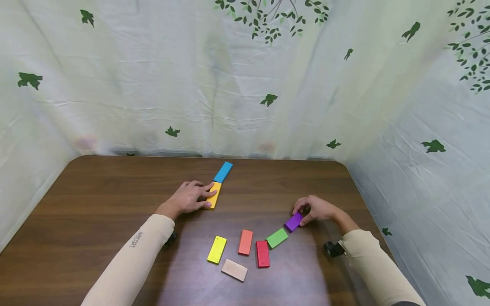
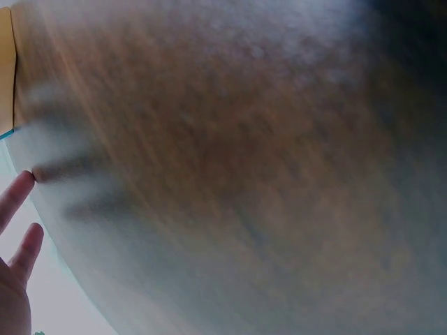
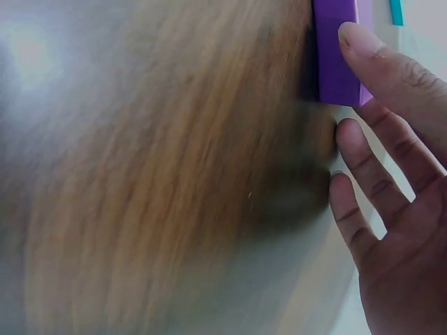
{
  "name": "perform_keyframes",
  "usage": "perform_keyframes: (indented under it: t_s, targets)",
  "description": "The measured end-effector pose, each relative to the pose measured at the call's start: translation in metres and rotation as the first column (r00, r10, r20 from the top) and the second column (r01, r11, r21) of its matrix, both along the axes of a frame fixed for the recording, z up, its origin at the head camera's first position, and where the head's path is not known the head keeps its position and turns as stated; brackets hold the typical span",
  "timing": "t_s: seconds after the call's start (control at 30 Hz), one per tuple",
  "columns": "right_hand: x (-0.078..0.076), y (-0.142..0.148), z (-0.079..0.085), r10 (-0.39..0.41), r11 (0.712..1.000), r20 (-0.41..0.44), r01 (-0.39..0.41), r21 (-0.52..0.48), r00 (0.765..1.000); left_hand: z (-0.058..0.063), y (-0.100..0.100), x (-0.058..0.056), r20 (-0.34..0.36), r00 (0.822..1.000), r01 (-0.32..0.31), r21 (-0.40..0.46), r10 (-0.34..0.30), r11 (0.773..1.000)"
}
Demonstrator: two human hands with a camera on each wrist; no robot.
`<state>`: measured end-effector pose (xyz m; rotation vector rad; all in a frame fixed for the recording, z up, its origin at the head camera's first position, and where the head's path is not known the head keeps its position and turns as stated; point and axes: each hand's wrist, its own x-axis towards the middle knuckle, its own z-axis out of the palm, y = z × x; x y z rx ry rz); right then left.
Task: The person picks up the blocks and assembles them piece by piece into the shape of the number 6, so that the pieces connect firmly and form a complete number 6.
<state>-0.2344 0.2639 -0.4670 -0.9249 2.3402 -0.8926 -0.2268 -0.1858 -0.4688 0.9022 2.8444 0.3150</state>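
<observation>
On the left, my left hand (image 1: 191, 196) holds an orange-yellow block (image 1: 215, 196) between thumb and fingers, its far end against a blue block (image 1: 223, 171). In the left wrist view, only two outstretched fingers (image 2: 15, 199) and a corner of that orange-yellow block (image 2: 7, 70) show. My right hand (image 1: 317, 209) pinches a purple block (image 1: 294, 222), the thumb (image 3: 391, 66) lying along its side in the right wrist view. The purple block slants close to one end of a green block (image 1: 277, 238), whose other end is near the top of a red block (image 1: 262, 254).
Nearer the front of the wooden table (image 1: 115, 187) lie a coral block (image 1: 245, 242), a yellow block (image 1: 217, 250) and a plain wood-coloured block (image 1: 234, 270). A pale curtain (image 1: 153, 85) with leaf and bird prints hangs along the table's back and sides.
</observation>
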Motion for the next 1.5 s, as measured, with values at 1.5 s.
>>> perform_keyframes:
  t_s: [1.5]
  targets:
    - [-0.026,-0.105,0.004,0.147,0.988,-0.064,-0.144,0.055,0.987,0.001,0.001,0.000,0.007,1.000,-0.003,0.010,0.003,1.000]
